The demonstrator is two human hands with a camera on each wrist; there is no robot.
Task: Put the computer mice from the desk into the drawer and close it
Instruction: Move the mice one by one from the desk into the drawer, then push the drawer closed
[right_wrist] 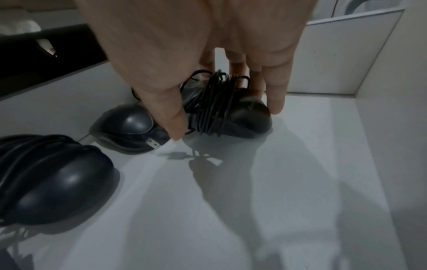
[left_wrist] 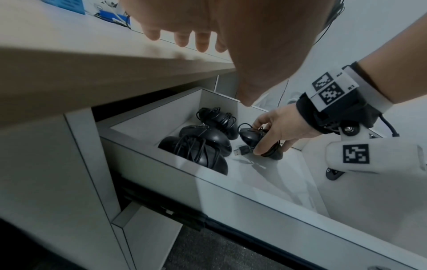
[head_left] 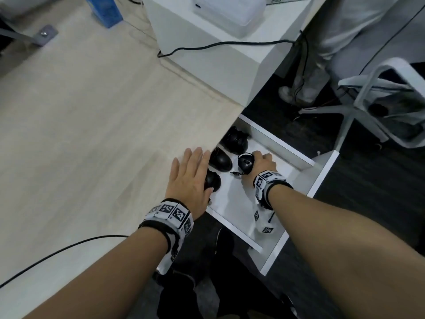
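Right hand [head_left: 264,163] grips glossy cable-wound mouse [head_left: 245,162], apparently touching drawer [head_left: 285,147] floor.

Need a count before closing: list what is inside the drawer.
The drawer holds four black cable-wrapped mice: three in a row, a fourth gripped by the right hand. Its back, under the desk, is hidden.

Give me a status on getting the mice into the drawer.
Done: three cable-wrapped mice already lie in the open drawer. In hand: the right hand grips a fourth mouse low over the drawer floor. The left hand hovers open over the desk, where no mice show. Left: release the mouse and close the drawer.
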